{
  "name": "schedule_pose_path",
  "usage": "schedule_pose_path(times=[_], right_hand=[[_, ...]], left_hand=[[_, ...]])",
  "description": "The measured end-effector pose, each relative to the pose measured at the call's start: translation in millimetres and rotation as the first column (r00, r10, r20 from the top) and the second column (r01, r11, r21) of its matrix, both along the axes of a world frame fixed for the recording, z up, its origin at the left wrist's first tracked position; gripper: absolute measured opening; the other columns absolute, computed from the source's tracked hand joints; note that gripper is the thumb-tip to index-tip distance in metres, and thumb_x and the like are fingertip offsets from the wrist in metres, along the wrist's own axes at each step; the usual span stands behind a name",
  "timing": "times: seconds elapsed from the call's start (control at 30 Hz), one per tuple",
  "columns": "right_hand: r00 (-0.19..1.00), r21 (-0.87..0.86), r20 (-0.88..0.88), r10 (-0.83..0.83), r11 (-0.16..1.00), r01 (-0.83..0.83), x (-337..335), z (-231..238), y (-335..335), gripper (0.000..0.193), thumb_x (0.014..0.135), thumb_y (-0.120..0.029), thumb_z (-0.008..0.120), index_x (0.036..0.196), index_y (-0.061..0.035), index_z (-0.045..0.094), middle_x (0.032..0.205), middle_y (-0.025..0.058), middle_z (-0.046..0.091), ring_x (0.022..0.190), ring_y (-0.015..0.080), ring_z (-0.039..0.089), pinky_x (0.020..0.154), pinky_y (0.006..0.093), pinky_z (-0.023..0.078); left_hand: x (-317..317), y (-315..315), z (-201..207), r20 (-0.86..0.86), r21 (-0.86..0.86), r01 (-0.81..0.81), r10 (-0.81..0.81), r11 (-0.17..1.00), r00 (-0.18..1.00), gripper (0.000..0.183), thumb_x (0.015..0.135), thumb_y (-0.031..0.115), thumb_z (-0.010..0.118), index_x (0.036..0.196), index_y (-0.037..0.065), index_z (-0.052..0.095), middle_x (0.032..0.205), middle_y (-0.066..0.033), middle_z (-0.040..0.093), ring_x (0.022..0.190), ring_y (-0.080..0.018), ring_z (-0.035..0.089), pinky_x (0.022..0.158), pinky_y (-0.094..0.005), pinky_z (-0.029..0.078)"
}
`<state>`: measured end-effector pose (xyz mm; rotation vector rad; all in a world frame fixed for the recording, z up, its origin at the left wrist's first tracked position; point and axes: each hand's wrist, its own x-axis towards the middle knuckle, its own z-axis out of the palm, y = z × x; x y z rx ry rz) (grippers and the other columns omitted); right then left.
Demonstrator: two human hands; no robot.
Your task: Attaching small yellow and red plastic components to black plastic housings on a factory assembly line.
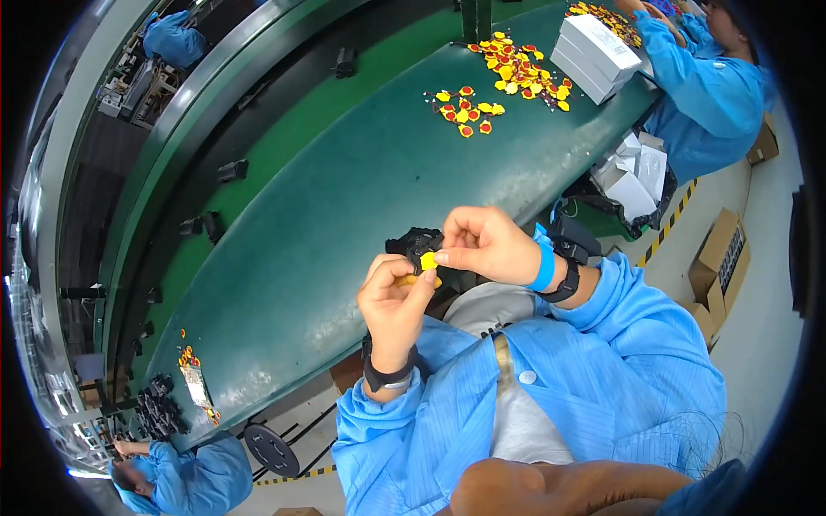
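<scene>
A green table (344, 198) bears yellow-red pieces (511, 88), white boxes (592, 62).

I count 2 hands of my own, 1 left hand (392, 311) and 1 right hand (499, 247) — with at least 1 yellow piece (428, 261) at my fingertips. My wrists carry 1 blue band (544, 267) and at least 2 black bands (387, 375). The smaller cluster of yellow-and-red pieces (466, 132) numbers roughly 10; the bigger heap (516, 69) is too crowded to count. Around me — 1 round stool (270, 449), at least 4 black parts (232, 171) beyond the table (344, 198), at least 3 other people (710, 107).
</scene>
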<state>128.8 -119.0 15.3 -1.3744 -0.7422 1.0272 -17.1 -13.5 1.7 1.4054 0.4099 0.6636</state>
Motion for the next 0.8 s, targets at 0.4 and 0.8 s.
schedule_pose_path(times=[0.4,0.8], right_hand=[[0.940,0.227,0.300,0.160,0.946,-0.233,9,-6,5,0.013,0.080,-0.005,0.064,0.087,0.0028,0.056,0.101,0.0088,0.057,0.074,0.0089,0.054,0.058,0.0201,0.045],[0.927,0.207,0.370,0.067,0.966,-0.153,6,-21,16,0.017,0.077,-0.007,0.066,0.090,0.0009,0.059,0.097,0.0098,0.057,0.075,0.0137,0.055,0.061,0.0264,0.046]], left_hand=[[-1,-3,0,-0.042,0.074,0.028,-0.025,0.997,0.999,0.011,0.073,-0.011,0.063,0.077,-0.005,0.055,0.085,-0.0044,0.049,0.069,-0.0073,0.052,0.055,-0.0180,0.045],[5,17,-4,-0.093,0.064,0.108,-0.102,0.992,0.990,0.009,0.075,-0.010,0.062,0.080,-0.005,0.056,0.085,-0.0045,0.050,0.070,-0.0095,0.056,0.061,-0.0209,0.047]])
